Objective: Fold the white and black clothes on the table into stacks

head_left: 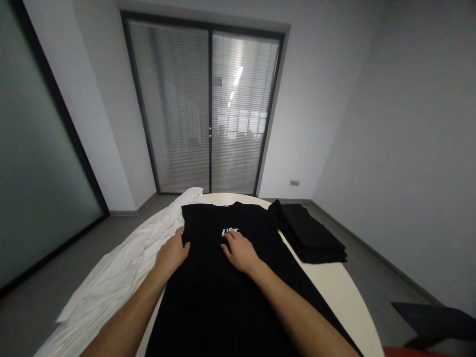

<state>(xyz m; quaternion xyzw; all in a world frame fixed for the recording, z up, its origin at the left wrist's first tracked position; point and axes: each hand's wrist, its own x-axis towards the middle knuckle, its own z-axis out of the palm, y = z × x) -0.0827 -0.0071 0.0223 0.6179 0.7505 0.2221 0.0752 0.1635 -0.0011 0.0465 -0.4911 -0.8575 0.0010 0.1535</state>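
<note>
A black T-shirt (pixel 215 297) with white lettering on its chest lies spread over the round table, its neckline at the far side. At the shirt's left edge is my left hand (pixel 173 253), thumb on top of the cloth and fingers curled at the border, seemingly pinching it. My right hand (pixel 241 252) rests palm down on the chest just below the lettering, fingers spread and partly over the print. Nothing is gripped in it. The near end of the shirt runs out of view at the bottom.
Rumpled white cloth (pixel 126 263) covers the table's left side and hangs over its edge. A stack of folded black garments (pixel 312 233) lies at the right, close to the shirt. The cream tabletop (pixel 340 287) shows at the right. A dark chair part (pixel 435 320) stands at lower right.
</note>
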